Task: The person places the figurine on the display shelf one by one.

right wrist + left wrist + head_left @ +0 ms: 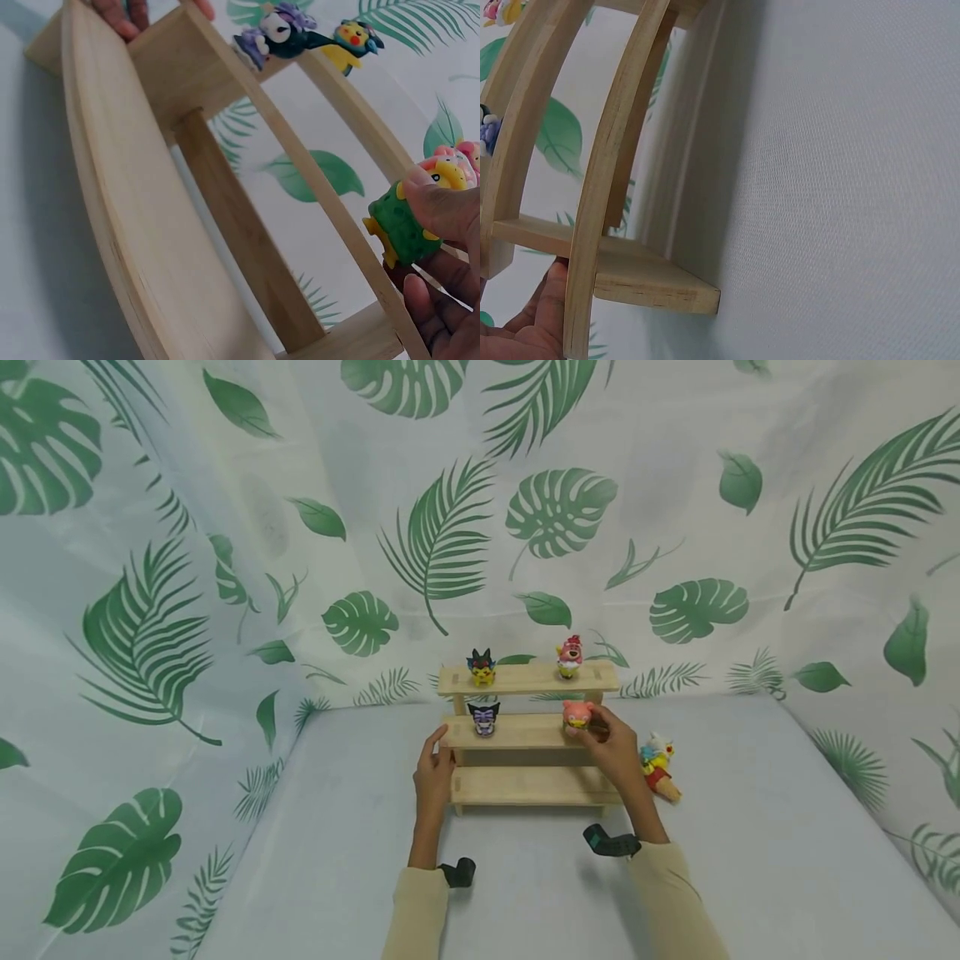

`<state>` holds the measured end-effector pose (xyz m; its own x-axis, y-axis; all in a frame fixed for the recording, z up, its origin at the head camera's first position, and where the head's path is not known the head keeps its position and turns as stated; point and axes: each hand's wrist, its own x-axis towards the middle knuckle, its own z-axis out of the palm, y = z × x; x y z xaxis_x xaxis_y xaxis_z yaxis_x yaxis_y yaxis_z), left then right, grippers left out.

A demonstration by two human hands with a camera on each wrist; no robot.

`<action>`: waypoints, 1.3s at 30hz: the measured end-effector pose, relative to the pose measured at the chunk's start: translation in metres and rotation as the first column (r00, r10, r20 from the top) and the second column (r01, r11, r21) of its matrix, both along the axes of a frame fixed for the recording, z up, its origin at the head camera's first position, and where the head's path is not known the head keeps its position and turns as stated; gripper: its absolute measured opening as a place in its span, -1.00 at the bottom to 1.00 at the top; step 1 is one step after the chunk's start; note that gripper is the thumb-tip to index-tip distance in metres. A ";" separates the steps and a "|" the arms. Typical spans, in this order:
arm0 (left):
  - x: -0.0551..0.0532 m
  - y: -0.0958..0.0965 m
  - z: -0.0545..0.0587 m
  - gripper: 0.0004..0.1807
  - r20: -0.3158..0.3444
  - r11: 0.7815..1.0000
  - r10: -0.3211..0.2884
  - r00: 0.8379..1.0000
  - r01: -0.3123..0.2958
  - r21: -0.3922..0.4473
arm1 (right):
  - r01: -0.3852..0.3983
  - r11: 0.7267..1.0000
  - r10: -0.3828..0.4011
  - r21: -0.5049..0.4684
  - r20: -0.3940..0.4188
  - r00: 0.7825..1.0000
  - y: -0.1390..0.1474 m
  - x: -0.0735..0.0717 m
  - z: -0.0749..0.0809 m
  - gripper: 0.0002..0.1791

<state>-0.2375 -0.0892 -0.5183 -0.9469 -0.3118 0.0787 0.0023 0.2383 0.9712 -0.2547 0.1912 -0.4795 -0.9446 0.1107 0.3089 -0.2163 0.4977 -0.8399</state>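
Note:
A three-tier wooden display shelf (pixel 525 785) stands on the table. My left hand (pixel 433 781) grips its left end at the middle tier; the fingers (pixel 112 15) lie against the side panel. At the right end of that tier, my right hand (pixel 618 747) pinches a small pink-headed figurine (pixel 577 713) between thumb and fingers. Its green body (pixel 401 225) and yellow feet show in the right wrist view. I cannot tell whether its feet touch the board. A black-and-purple figurine (pixel 484 720) occupies the left of the same tier.
On the top tier stand a yellow figurine with dark ears (pixel 482 668) at left and a pink-and-red one (pixel 570 658) at right. Right of the shelf, colourful figurines (pixel 657 760) lie on the table (pixel 750 827). A leaf-patterned cloth (pixel 637 435) hangs behind.

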 end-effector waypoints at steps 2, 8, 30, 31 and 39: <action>0.001 0.000 0.000 -0.60 0.003 1.000 0.001 1.000 -0.001 -0.003 | 0.008 1.000 -0.008 0.016 0.008 1.000 -0.001 0.000 -0.001 -0.44; 0.001 -0.001 0.000 -0.61 0.002 1.000 -0.003 1.000 0.003 0.005 | 0.025 0.998 -0.025 0.058 0.011 1.000 -0.002 -0.001 -0.002 -0.40; -0.003 -0.003 -0.006 -0.59 -0.029 1.000 -0.017 0.999 0.017 -0.008 | 0.105 0.988 -0.096 0.113 -0.088 0.992 -0.011 0.000 -0.010 -0.28; -0.003 -0.003 -0.006 -0.59 -0.026 1.000 -0.016 1.000 0.016 -0.008 | 0.111 0.987 -0.101 0.116 -0.085 0.991 -0.012 -0.001 -0.011 -0.28; -0.003 -0.003 -0.005 -0.58 -0.010 1.000 -0.017 1.000 0.017 -0.003 | 0.122 0.985 -0.112 0.123 -0.081 0.990 -0.013 -0.001 -0.010 -0.28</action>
<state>-0.2407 -0.0925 -0.5237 -0.9511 -0.2958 0.0896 0.0165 0.2409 0.9704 -0.2559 0.1779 -0.4896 -0.9017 0.1746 0.3956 -0.2090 0.6251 -0.7520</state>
